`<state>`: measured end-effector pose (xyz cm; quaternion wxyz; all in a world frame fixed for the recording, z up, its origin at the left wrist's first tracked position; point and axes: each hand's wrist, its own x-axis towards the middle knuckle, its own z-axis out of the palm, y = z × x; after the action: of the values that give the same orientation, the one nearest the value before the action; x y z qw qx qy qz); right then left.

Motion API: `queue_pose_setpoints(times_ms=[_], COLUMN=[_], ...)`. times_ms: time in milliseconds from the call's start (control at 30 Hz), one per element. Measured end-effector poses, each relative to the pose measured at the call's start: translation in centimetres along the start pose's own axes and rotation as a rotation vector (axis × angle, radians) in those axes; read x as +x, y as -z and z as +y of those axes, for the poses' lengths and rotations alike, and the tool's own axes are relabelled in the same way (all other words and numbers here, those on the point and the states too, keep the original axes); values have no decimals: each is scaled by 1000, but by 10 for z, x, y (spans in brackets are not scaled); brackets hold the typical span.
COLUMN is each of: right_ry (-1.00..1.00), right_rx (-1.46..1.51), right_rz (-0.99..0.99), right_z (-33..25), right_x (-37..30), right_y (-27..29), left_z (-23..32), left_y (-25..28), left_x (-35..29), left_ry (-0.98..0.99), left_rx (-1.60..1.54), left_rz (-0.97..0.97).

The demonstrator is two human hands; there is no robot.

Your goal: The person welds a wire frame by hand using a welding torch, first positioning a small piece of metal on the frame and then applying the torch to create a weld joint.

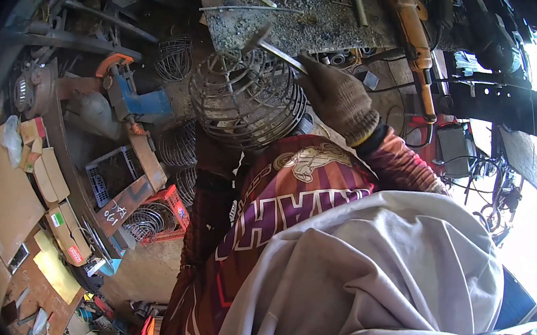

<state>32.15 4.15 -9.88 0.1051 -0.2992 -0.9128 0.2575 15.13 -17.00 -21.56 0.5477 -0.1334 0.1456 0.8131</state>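
A round cage of bent metal rods (246, 108) stands in front of me, against the near edge of the workbench. My right hand (338, 98), in a brown knit glove, is closed round the handle of a hammer (283, 56). The hammer's head is over the upper part of the cage, near the ring at its top; whether they touch I cannot tell. My left hand (213, 152) is in deep shadow at the cage's lower left side, and its fingers are hidden.
Metal bits and upright rods litter the workbench (234, 24). An orange angle grinder (413, 41) hangs at its right, its cable dangling. More wire cages (173, 56) lie left, near a blue-and-orange machine (137, 99). Coiled rods fill a red crate (171, 210); cardboard boxes (4, 175) stand far left.
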Motion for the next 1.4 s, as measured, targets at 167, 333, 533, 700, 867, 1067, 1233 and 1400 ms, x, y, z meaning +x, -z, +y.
queue_pose_setpoints(times_ms=[167,333,533,700,867,1067,1233,1400], right_ry=[18,-262,-222,-147,-30,-22,-4,-7], right_rx=[355,598,528,450,347,222,184,261], right_rz=[373,317,180,209,197,109,94,106], right_z=[29,29,29,17,13,10,8,12], right_x=[-22,-31,-39,-41,-40,-32,-18,-18], right_y=[-14,1,-1,-3,-7,-2,2,3], left_z=[3,20,44,18,15,4,8,11], left_y=[28,145,116,54,46,9,23,34], left_x=[-1,1,13,0,-4,-2,-5,-4], left_ry=[-204,-36,209,119,250,108,196,192], left_rx=[1069,485,162,198,-132,130,-136,-26], left_rz=[109,-248,-88,288,125,516,324,328])
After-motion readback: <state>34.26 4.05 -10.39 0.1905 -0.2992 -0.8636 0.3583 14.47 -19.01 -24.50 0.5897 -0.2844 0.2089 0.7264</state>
